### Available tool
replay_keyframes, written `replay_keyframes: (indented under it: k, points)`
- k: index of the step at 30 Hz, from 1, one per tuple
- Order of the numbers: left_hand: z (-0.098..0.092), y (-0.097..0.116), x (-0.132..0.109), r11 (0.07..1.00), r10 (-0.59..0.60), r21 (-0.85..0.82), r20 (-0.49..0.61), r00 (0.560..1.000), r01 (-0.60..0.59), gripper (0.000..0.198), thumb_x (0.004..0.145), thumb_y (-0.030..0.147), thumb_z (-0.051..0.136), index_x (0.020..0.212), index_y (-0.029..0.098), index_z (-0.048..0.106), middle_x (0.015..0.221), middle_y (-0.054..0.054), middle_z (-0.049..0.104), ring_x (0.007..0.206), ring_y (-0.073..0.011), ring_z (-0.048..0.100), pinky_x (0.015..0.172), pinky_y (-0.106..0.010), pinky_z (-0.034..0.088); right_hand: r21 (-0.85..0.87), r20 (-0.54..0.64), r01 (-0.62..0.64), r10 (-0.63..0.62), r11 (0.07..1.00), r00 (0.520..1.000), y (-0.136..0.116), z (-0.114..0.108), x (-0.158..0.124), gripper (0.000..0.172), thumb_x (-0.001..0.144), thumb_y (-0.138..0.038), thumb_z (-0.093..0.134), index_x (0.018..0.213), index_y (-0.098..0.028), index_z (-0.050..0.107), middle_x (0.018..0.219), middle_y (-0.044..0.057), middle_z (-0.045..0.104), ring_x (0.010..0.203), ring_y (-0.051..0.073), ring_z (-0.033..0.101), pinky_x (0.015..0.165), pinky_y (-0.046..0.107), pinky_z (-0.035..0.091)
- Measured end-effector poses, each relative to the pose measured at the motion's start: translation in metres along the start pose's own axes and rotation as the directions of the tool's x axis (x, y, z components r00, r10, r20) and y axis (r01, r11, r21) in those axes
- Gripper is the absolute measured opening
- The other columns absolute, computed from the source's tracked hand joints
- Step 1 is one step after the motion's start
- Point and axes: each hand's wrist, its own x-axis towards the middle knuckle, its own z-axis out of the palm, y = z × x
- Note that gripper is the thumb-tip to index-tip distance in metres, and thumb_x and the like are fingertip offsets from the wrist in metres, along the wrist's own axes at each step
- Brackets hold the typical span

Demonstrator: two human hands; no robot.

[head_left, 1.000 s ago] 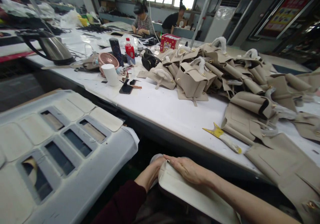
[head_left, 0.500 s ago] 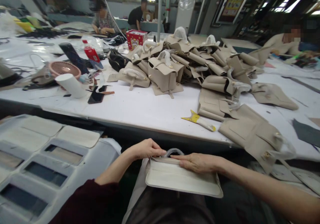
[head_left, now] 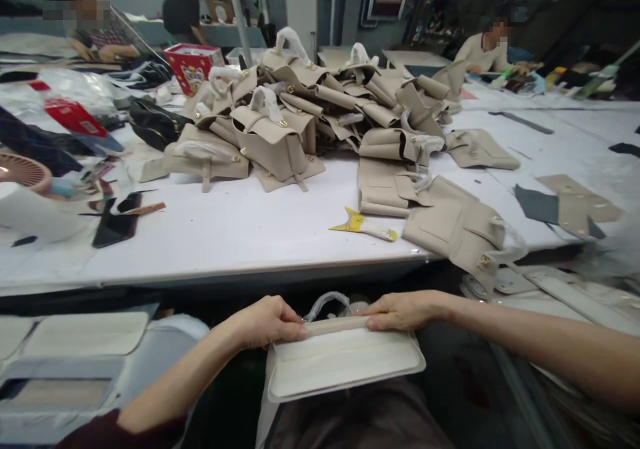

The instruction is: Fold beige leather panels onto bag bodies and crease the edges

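Observation:
Above my lap I hold a pale bag piece [head_left: 347, 365], a cream panel with a beige strip along its top edge. A handle wrapped in clear plastic [head_left: 327, 299] arches up behind that strip. My left hand [head_left: 267, 322] pinches the top edge at its left end, thumb in front. My right hand [head_left: 403, 312] grips the same edge near its right end, thumb on the near face. The fingers behind the piece are hidden on both sides.
Across the white table [head_left: 210, 235] lies a heap of beige bags [head_left: 330, 102]. A yellow-and-white tool [head_left: 363, 223] sits near its front edge, a phone [head_left: 115, 222] to the left. Cream panels [head_left: 85, 334] rest at lower left, more bag pieces [head_left: 575, 295] at right. Co-workers [head_left: 183, 9] are behind.
The view has swung right. My left hand has settled on the strip's left end, and my right hand has shifted toward its right end. The bag piece stays held in both hands.

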Motion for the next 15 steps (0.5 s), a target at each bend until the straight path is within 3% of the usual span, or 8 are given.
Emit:
replay_keyframes:
  k: [3, 6, 9, 10, 12, 15]
  points:
    - [0.005, 0.004, 0.006, 0.999, 0.044, 0.028, -0.038, 0.998, -0.043, 0.038, 0.074, 0.054, 0.064, 0.088, 0.022, 0.079, 0.069, 0.001, 0.063, 0.069, -0.0164, 0.053, 0.058, -0.021, 0.038, -0.017, -0.074, 0.026, -0.027, 1.000, 0.997, -0.009, 0.009, 0.016, 0.055, 0.093, -0.059, 0.046, 0.140, -0.030, 0.051, 0.139, 0.004, 0.056, 0.125, 0.029, 0.055, 0.106, 0.040, 0.041]
    - [0.015, 0.015, 0.009, 0.996, 0.060, 0.076, -0.095, 0.994, -0.052, 0.038, 0.076, 0.054, 0.063, 0.094, 0.025, 0.078, 0.082, 0.000, 0.071, 0.082, -0.0226, 0.061, 0.066, -0.025, 0.043, 0.015, -0.211, 0.033, -0.029, 0.999, 0.977, -0.021, 0.016, 0.031, 0.047, 0.085, -0.060, 0.058, 0.123, -0.033, 0.067, 0.121, 0.004, 0.069, 0.110, 0.032, 0.064, 0.097, 0.045, 0.047]
    - [0.030, 0.031, 0.004, 0.967, 0.187, 0.223, -0.313, 0.931, -0.119, 0.036, 0.079, 0.050, 0.063, 0.103, 0.027, 0.075, 0.103, -0.002, 0.071, 0.095, -0.0253, 0.063, 0.080, -0.029, 0.045, 0.091, -0.414, 0.064, -0.020, 0.994, 0.910, -0.023, 0.021, 0.034, 0.044, 0.073, -0.059, 0.071, 0.107, -0.032, 0.075, 0.111, 0.004, 0.073, 0.107, 0.034, 0.064, 0.100, 0.049, 0.043]
    - [0.037, 0.037, 0.000, 0.955, 0.240, 0.259, -0.398, 0.886, -0.143, 0.034, 0.080, 0.047, 0.063, 0.106, 0.027, 0.073, 0.109, -0.003, 0.070, 0.099, -0.0250, 0.062, 0.084, -0.030, 0.044, 0.126, -0.508, 0.088, -0.012, 0.988, 0.861, -0.018, 0.024, 0.031, 0.044, 0.073, -0.060, 0.072, 0.107, -0.031, 0.075, 0.115, 0.004, 0.072, 0.112, 0.033, 0.062, 0.104, 0.048, 0.040]
    - [0.055, 0.048, -0.008, 0.938, 0.321, 0.291, -0.518, 0.793, -0.190, 0.028, 0.083, 0.039, 0.062, 0.106, 0.025, 0.069, 0.111, -0.003, 0.068, 0.100, -0.0231, 0.061, 0.087, -0.031, 0.043, 0.214, -0.703, 0.145, 0.049, 0.966, 0.709, -0.002, 0.036, 0.019, 0.048, 0.081, -0.065, 0.059, 0.111, -0.029, 0.073, 0.122, 0.004, 0.068, 0.120, 0.029, 0.056, 0.111, 0.043, 0.034]
    - [0.089, 0.063, -0.018, 0.914, 0.402, 0.294, -0.546, 0.735, -0.281, 0.013, 0.084, 0.033, 0.060, 0.093, 0.024, 0.065, 0.100, -0.003, 0.066, 0.095, -0.0216, 0.061, 0.084, -0.033, 0.044, 0.387, -0.861, 0.215, 0.268, 0.896, 0.433, 0.032, 0.076, 0.003, 0.076, 0.092, -0.072, 0.017, 0.114, -0.020, 0.068, 0.117, 0.012, 0.068, 0.118, 0.027, 0.057, 0.108, 0.047, 0.038]
